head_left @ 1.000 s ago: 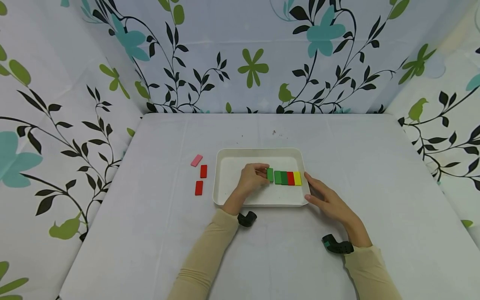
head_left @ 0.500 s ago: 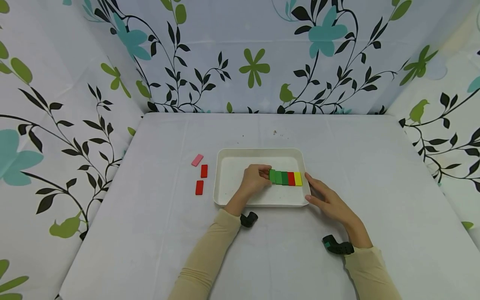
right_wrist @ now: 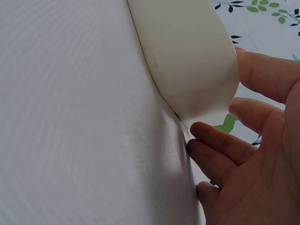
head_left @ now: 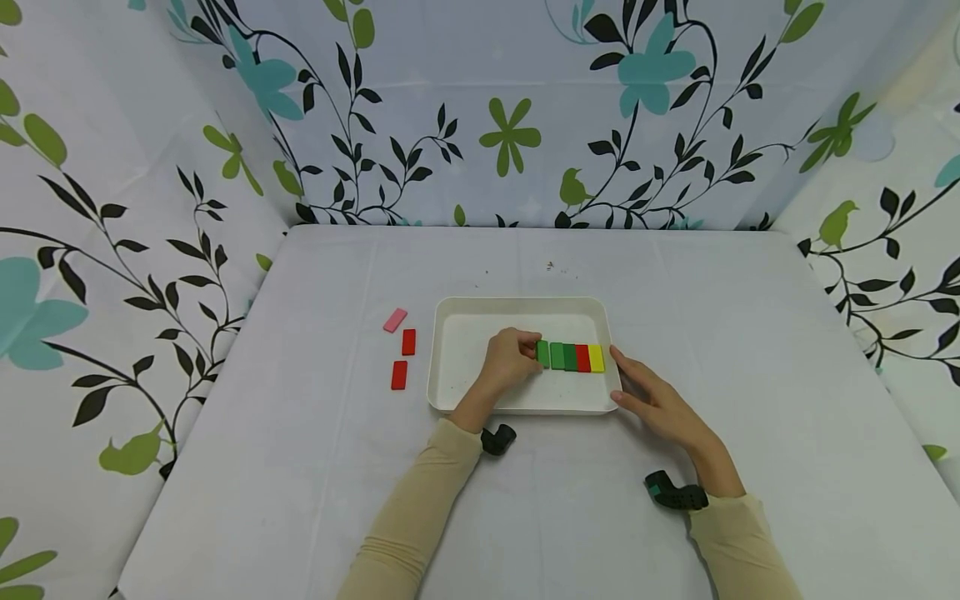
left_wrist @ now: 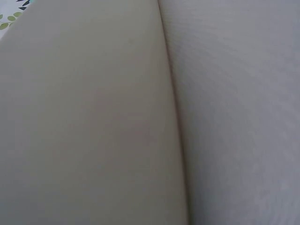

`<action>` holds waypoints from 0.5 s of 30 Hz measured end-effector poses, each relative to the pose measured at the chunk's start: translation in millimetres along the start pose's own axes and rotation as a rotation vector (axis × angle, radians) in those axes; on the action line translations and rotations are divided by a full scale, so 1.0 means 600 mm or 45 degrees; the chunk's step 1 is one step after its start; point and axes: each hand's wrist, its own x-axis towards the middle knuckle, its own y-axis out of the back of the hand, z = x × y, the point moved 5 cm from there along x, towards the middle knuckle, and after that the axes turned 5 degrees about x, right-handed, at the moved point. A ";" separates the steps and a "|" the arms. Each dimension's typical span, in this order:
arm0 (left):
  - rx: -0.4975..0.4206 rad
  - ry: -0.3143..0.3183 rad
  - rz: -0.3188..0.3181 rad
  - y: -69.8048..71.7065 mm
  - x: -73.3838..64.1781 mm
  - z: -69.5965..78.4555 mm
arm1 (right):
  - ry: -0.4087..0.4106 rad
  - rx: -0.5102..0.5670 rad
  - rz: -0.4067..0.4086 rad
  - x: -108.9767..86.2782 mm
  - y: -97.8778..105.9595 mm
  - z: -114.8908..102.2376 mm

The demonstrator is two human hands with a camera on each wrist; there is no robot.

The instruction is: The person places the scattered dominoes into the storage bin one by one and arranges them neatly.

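Observation:
My left hand [head_left: 512, 361] is over the white tray [head_left: 472, 313] in the head view. Between its fingertips it pinches a green tile [head_left: 543, 354] at the left end of a row. To the right of that lie a second green tile [head_left: 557, 356], a darker green tile [head_left: 571, 357], a red tile [head_left: 582, 358] and a yellow tile [head_left: 597, 358]. A narrow gap parts the pinched tile from the row. My right hand [head_left: 660, 400] touches the tray's right end with extended fingers; the right wrist view shows fingertips against the tray wall [right_wrist: 192, 56].
Left of the tray, a pink tile [head_left: 395, 320] and two red tiles, one upper [head_left: 408, 342] and one lower [head_left: 399, 375], lie on the white cloth [head_left: 322, 417]. Small crumbs [head_left: 550, 266] are behind the tray. The left wrist view shows only pale, blurred surfaces.
My left hand moves its green tile rightward to the row, where it overlaps or meets the neighbouring tile, then draws back slightly left, leaving a narrow gap. The right hand stays put.

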 end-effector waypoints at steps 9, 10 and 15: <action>0.004 -0.005 0.013 0.001 -0.001 0.001 | -0.017 -0.003 0.002 -0.001 0.001 -0.003; -0.001 -0.007 0.014 0.001 -0.001 0.001 | -0.016 -0.004 0.003 -0.001 0.001 -0.002; -0.021 -0.021 0.004 0.000 0.000 -0.001 | 0.000 -0.013 0.006 0.000 0.000 -0.001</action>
